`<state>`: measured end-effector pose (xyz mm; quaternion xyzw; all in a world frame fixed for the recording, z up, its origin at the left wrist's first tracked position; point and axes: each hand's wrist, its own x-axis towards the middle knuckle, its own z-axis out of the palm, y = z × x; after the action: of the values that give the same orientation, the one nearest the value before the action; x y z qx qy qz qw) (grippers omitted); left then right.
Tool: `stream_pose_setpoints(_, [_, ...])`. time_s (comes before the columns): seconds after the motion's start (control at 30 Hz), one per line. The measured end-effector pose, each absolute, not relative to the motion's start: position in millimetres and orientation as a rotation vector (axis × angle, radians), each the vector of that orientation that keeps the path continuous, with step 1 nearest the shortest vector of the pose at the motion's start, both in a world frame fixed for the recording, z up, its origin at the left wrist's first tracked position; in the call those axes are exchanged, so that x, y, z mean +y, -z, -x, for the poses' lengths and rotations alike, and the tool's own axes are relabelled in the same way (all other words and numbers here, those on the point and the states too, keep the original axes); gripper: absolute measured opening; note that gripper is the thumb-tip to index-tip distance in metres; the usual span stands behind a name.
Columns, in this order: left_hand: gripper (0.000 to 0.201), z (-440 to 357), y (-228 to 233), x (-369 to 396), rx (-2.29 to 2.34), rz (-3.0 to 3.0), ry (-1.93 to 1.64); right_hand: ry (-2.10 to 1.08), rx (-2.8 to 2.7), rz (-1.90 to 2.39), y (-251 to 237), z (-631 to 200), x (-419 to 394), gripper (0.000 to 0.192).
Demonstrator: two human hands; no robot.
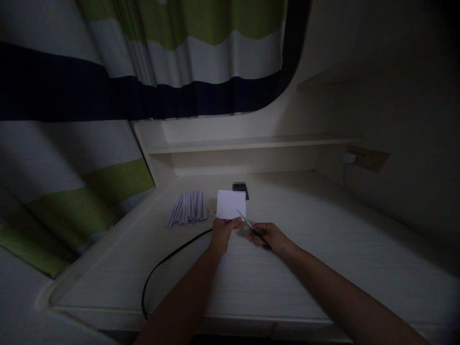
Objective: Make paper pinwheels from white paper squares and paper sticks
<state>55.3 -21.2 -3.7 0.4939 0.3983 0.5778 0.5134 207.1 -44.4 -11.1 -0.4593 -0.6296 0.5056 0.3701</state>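
Observation:
A white square of paper (230, 202) is pinched at its near edge by my left hand (223, 231), thumb on top. My right hand (269, 235) is wrapped around the dark handles of a pair of scissors (247, 222). The thin blade points up and left and overlaps the paper's lower right part; whether it is cutting cannot be made out. To the left of the paper lies a row of several rolled pale paper tubes (189, 208), side by side on the white desk (305, 282).
Behind the paper lies a dark, blurred flat object (241, 188). A black cable (168, 256) curves from my left hand to the desk's front edge. A shelf (244, 143) spans the back, curtains (108, 191) hang left, and a plugged-in wall socket (366, 158) is at right.

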Motion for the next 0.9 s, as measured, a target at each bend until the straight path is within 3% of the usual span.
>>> stream_pose_setpoints(0.9, [0.031,-55.9,8.0,-19.3,0.825,-1.035,-1.441,-1.258,-1.591,1.167,7.9,-204.5,-47.1,0.021])
